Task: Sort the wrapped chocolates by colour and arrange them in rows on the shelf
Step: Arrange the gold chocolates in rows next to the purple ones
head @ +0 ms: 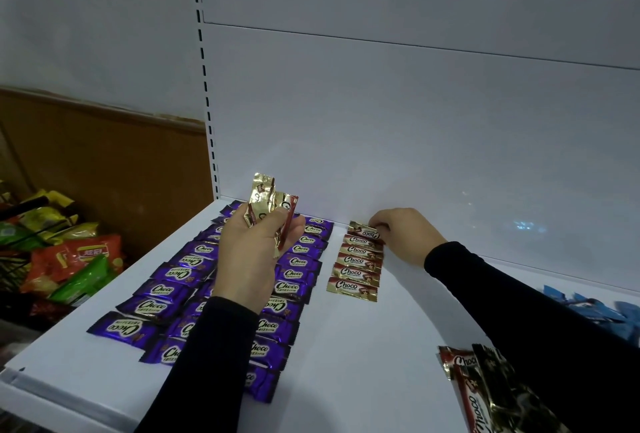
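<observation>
Purple Choco chocolates [166, 292] look done, three rows under my left wrist. Gold-and-red row [356, 261] is half built, running from my right fingertips toward me. My right hand [398, 230] pinches a gold chocolate [363, 230] at the far end of that row against the shelf [346, 346]; my left hand [258, 252] clutches a few spare gold chocolates [268, 206]. Still left, I'd say: a loose gold pile [485, 387] by my right elbow and the blue pile [588, 308] beyond my right sleeve.

Cool, dim, even light leaves the white shelf [346, 346] bluish grey with soft shadows. Faint glare spots mark the back panel [519, 225]. Wide-angle distortion bends the edges; near wrappers [485, 394] blur.
</observation>
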{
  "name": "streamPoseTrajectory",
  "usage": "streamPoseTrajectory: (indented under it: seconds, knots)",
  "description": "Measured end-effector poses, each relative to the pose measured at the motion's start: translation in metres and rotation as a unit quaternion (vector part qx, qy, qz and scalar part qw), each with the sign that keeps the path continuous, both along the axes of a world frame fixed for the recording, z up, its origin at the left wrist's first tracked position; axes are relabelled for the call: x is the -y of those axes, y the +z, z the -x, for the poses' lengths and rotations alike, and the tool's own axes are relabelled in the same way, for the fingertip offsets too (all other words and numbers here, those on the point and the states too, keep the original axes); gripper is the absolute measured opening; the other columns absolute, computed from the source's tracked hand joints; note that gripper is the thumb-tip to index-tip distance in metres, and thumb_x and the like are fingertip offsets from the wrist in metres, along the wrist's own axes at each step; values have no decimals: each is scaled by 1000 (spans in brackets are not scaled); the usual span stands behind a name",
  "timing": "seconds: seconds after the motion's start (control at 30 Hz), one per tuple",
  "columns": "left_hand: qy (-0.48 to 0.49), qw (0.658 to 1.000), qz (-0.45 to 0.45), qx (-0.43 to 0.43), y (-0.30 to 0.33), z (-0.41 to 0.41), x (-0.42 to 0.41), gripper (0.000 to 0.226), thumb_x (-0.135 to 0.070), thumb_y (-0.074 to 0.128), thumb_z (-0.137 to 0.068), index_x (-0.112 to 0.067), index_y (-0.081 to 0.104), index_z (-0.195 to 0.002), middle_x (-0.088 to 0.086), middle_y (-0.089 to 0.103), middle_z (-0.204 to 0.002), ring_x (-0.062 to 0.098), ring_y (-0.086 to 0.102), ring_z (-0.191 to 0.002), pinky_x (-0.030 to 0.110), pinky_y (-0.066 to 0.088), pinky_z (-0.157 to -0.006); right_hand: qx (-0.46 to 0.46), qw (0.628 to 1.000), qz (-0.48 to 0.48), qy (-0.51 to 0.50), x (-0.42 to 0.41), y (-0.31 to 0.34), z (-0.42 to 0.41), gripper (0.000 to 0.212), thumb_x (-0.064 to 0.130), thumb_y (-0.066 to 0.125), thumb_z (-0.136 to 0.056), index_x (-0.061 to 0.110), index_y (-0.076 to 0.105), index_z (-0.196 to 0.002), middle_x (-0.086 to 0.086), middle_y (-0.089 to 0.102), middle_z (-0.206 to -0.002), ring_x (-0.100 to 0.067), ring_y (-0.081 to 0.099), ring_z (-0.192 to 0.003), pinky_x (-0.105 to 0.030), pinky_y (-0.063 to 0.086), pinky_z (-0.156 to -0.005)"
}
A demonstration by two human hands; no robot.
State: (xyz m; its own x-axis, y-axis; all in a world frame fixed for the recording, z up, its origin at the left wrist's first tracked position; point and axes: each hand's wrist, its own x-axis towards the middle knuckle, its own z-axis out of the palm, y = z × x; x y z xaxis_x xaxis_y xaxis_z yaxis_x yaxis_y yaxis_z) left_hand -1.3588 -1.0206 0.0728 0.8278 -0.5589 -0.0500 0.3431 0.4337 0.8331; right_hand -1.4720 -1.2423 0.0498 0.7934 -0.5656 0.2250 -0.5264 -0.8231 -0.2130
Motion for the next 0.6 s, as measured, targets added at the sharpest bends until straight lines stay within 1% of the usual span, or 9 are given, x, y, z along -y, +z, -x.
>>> streamPoseTrajectory:
  seconds: [0.07, 0.13, 0.17, 0.23, 0.27, 0.37, 0.43, 0.53, 0.6]
  knots:
    - [2, 1000, 3, -1, 0, -1, 0, 19, -4, 61, -95, -22, 64, -99, 1, 76, -77, 15, 75, -74, 27, 61, -62, -5, 1000, 17, -5, 1, -2, 0, 30, 11, 41, -100, 10, 70, -104, -5, 69, -101, -23, 59, -94, -32, 45, -79]
    - [1, 1000, 2, 1, 0, 0, 0, 20, -4, 61, -95, -24, 63, -98, -2, 76, -73, 14, 75, -73, 27, 61, -63, -26, 998, 53, -6, 0, -4, 1, 28, 12, 41, -101, 10, 68, -97, -7, 65, -92, -24, 58, -86, -34, 45, -73]
    - [1, 1000, 2, 3, 0, 0, 0, 20, -4, 61, -95, -24, 62, -97, -3, 75, -71, 14, 75, -72, 27, 61, -64, -29, 997, 67, -6, 0, -4, 1, 26, 12, 42, -101, 10, 66, -90, -6, 61, -86, -25, 57, -82, -33, 43, -69]
    - [1, 1000, 0, 6, 0, 0, 0, 20, -4, 61, -95, -24, 62, -97, -4, 75, -71, 13, 75, -71, 27, 62, -64, -18, 997, 72, -2, 0, -4, 2, 29, 12, 42, -101, 15, 53, -74, -3, 53, -77, -23, 51, -76, -31, 36, -64]
    - [1, 1000, -2, 6, 0, 0, 1, 20, -4, 61, -95, -24, 62, -98, -3, 75, -72, 14, 75, -72, 27, 62, -64, -12, 997, 72, 3, 1, -4, 3, 30, 11, 42, -100, 17, 48, -72, -2, 51, -75, -22, 50, -75, -31, 34, -64]
    - [5, 1000, -5, 2, 0, 0, 1, 22, -3, 61, -95, -25, 63, -97, 5, 74, -87, 15, 75, -73, 27, 61, -62, -7, 998, 64, 11, 1, -4, 5, 25, 9, 43, -99, 12, 52, -76, -6, 55, -77, -23, 51, -75, -31, 35, -64]
    - [5, 1000, -7, 0, 0, 1, 1, 22, -3, 61, -95, -24, 63, -96, 6, 73, -91, 15, 75, -73, 27, 61, -62, -13, 998, 60, 15, 1, -3, 7, 24, 11, 43, -100, 12, 56, -79, -5, 57, -79, -23, 52, -77, -32, 38, -65]
    - [5, 1000, -7, -2, 0, 1, 1, 21, -3, 61, -95, -25, 63, -96, 6, 73, -90, 16, 76, -74, 27, 62, -63, -36, 997, 51, 35, 0, -3, 8, 24, 14, 42, -101, 11, 62, -87, -4, 63, -84, -23, 57, -81, -34, 45, -71]
    - [5, 1000, -6, -4, 0, 1, 1, 21, -3, 61, -95, -25, 63, -95, 4, 74, -85, 16, 76, -74, 28, 62, -64, -59, 997, 34, 48, -2, -3, 9, 28, 13, 40, -101, 11, 67, -96, -5, 68, -92, -23, 60, -88, -35, 48, -78]
